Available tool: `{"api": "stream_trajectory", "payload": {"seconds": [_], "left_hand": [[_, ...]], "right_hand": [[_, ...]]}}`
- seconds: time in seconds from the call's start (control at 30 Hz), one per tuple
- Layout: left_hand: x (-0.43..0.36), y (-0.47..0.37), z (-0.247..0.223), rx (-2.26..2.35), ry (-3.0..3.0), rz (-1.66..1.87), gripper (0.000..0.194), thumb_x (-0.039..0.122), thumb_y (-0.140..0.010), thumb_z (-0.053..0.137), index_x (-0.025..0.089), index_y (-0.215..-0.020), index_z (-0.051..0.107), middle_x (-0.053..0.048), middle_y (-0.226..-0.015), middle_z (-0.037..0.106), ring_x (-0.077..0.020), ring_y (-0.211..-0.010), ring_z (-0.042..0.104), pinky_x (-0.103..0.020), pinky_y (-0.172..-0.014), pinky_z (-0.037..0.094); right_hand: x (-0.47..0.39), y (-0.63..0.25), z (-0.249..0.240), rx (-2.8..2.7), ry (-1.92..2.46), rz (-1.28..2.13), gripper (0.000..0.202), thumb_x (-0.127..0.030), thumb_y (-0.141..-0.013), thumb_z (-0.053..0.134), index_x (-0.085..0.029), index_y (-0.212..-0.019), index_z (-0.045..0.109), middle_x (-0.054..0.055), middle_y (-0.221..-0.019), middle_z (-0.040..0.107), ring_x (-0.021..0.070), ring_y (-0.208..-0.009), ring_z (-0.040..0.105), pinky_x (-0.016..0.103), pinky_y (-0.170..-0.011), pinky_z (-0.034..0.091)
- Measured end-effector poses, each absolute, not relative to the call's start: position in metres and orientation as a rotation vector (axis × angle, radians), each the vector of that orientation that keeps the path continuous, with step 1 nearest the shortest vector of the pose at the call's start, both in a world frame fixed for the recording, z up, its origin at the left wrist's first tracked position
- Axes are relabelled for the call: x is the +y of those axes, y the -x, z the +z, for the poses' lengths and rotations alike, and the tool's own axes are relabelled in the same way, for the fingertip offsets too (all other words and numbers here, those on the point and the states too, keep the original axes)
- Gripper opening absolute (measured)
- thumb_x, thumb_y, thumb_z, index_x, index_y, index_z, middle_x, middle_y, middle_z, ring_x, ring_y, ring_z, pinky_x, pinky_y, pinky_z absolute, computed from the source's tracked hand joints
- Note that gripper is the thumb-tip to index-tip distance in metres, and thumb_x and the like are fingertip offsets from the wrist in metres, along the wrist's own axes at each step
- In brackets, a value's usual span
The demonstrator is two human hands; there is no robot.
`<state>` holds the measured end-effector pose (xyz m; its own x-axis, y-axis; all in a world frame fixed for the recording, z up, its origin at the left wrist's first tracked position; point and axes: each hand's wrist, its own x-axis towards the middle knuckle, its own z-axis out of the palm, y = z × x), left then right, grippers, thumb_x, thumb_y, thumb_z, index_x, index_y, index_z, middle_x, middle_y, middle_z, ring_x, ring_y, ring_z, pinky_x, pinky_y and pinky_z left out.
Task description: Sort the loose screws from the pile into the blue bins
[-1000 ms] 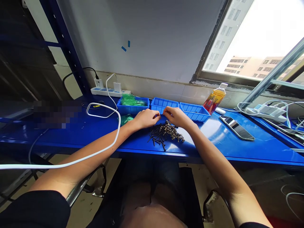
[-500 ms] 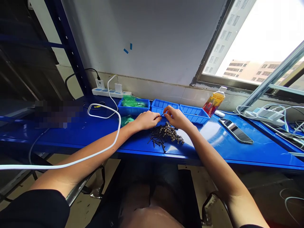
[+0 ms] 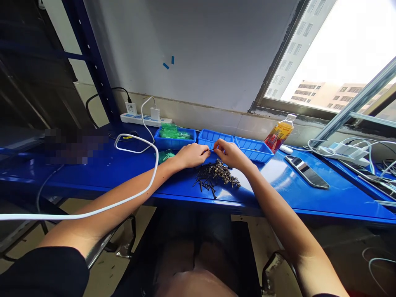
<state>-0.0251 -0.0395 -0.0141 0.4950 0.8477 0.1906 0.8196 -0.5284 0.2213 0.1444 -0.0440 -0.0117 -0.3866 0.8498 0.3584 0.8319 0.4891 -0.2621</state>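
My left hand point(image 3: 194, 155) is closed in a pinch just behind a pile of dark screws point(image 3: 219, 172). Facing it, my right hand point(image 3: 227, 152) also pinches, its fingertips close to those of the left. What they hold between them is too small to name. The screws lie loose on the blue table point(image 3: 179, 185), some long and black, others shinier and heaped. Beyond my hands stand a blue bin point(image 3: 215, 136) in the middle and another blue bin point(image 3: 255, 150) at the right. A third blue bin point(image 3: 175, 143) carries green plastic bags point(image 3: 171, 131).
More green packets point(image 3: 165, 155) lie by my left forearm. A white cable point(image 3: 155, 169) loops across that arm. On the right are a drink bottle point(image 3: 280, 133), a phone point(image 3: 307, 172) and plugged chargers point(image 3: 349, 152). A white power strip point(image 3: 139, 119) runs along the wall.
Both hands stay nearly in place, fingertips still facing each other. A blue sliver showed between them before; now a thin reddish line shows there. The whole view has shifted very slightly.
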Motion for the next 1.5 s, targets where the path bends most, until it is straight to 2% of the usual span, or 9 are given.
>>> {"api": "stream_trajectory", "payload": {"seconds": [0.37,0.87,1.2,1.5], "left_hand": [[-0.0391,0.0261,-0.0147,1.434,-2.527,0.558,0.031,0.036,-0.086,0.042,0.025,-0.108,0.061,-0.003,-0.085,0.071,-0.0215,-0.080,0.065,-0.028,-0.067,0.045],[-0.0388,0.0252,-0.0151,1.462,-2.573,0.494,0.032,0.033,-0.088,0.036,0.025,-0.102,0.064,-0.003,-0.081,0.070,-0.0237,-0.081,0.065,-0.029,-0.067,0.044],[-0.0411,0.0249,-0.0124,1.469,-2.568,0.493,0.030,0.034,-0.087,0.039,0.025,-0.100,0.064,-0.003,-0.076,0.069,-0.0222,-0.076,0.064,-0.028,-0.062,0.042],[-0.0399,0.0252,-0.0147,1.432,-2.523,0.568,0.029,0.035,-0.086,0.042,0.023,-0.103,0.062,-0.002,-0.079,0.069,-0.0200,-0.075,0.063,-0.028,-0.064,0.043]], "right_hand": [[-0.0432,-0.1443,-0.0122,-2.291,1.382,0.039,0.013,-0.016,-0.084,0.043,-0.019,-0.079,0.054,0.000,-0.067,0.057,0.0114,-0.058,0.046,0.023,-0.056,0.031],[-0.0450,-0.1449,-0.0119,-2.322,1.362,0.039,0.009,-0.015,-0.080,0.054,-0.018,-0.088,0.057,-0.003,-0.063,0.057,0.0099,-0.059,0.048,0.022,-0.059,0.033],[-0.0431,-0.1449,-0.0119,-2.314,1.387,0.039,0.009,-0.013,-0.081,0.049,-0.017,-0.081,0.057,0.000,-0.067,0.059,0.0116,-0.062,0.051,0.022,-0.059,0.035],[-0.0443,-0.1439,-0.0115,-2.321,1.418,-0.012,0.015,-0.013,-0.085,0.044,-0.016,-0.081,0.059,0.001,-0.068,0.060,0.0107,-0.057,0.048,0.022,-0.056,0.032]]}}
